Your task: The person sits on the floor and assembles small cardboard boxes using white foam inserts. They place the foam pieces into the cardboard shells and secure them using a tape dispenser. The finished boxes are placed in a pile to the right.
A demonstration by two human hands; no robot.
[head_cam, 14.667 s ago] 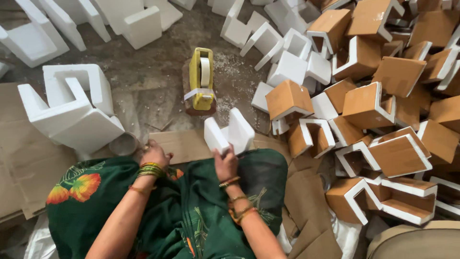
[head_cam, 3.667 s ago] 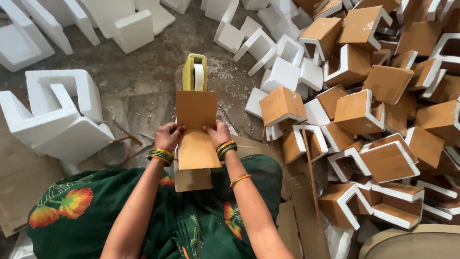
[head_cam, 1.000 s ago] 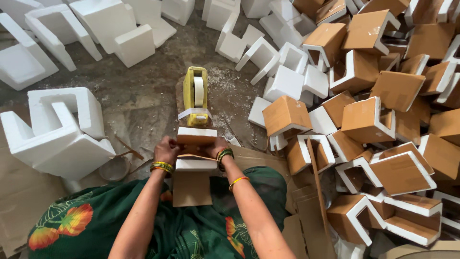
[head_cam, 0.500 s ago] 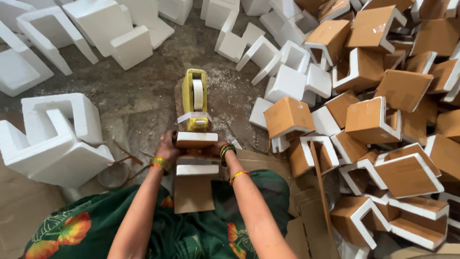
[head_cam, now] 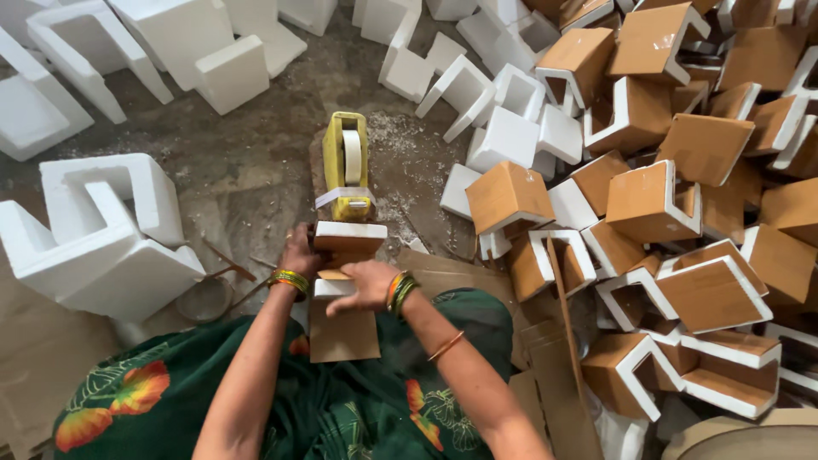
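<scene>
I hold a white foam corner piece [head_cam: 350,233] partly wrapped in a brown cardboard sheet [head_cam: 343,332] over my lap. My left hand [head_cam: 297,253] grips the piece's left side. My right hand [head_cam: 361,283] lies flat on top of the near part, pressing the cardboard down against the foam. A yellow tape dispenser [head_cam: 347,164] with a white roll stands on the floor just beyond the piece, almost touching it.
A large heap of cardboard-covered foam corners [head_cam: 673,196] fills the right side. Bare white foam pieces [head_cam: 94,238] lie at the left and along the back [head_cam: 230,72]. Flat cardboard strips [head_cam: 558,358] lie by my right knee. The concrete floor is littered with foam crumbs.
The cardboard sheet, held up open some seconds ago, is now folded round the foam piece. My right hand has shifted from the piece's side onto its top.
</scene>
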